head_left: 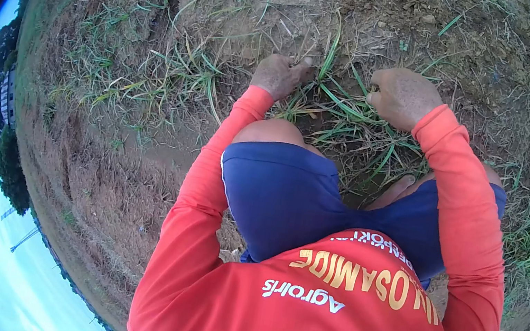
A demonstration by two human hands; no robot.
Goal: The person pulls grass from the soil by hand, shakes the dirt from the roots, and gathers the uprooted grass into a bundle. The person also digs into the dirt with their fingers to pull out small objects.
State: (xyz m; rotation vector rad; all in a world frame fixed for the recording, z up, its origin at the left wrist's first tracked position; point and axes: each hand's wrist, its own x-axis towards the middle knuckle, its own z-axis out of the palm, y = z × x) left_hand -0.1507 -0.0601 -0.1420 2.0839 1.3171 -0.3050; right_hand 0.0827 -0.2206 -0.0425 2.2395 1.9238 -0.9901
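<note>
A clump of long green grass (351, 113) grows from the soil between my two hands. At its left edge is my left hand (280, 75), thumb and fingers pressed together close to the blades. What lies in that pinch is too small to make out. On the other side, my right hand (404, 97) is closed with its fingers curled under, beside the blade tips. The palm is turned away, so anything inside it is hidden. One tall upright blade (330, 54) stands just right of my left fingertips.
Another tuft of green and yellowing grass (199, 74) spreads to the left. Brown soil with dry straw (285, 1) lies ahead. My bent knees in blue shorts (283, 182) and a bare foot (397, 190) are close below my hands.
</note>
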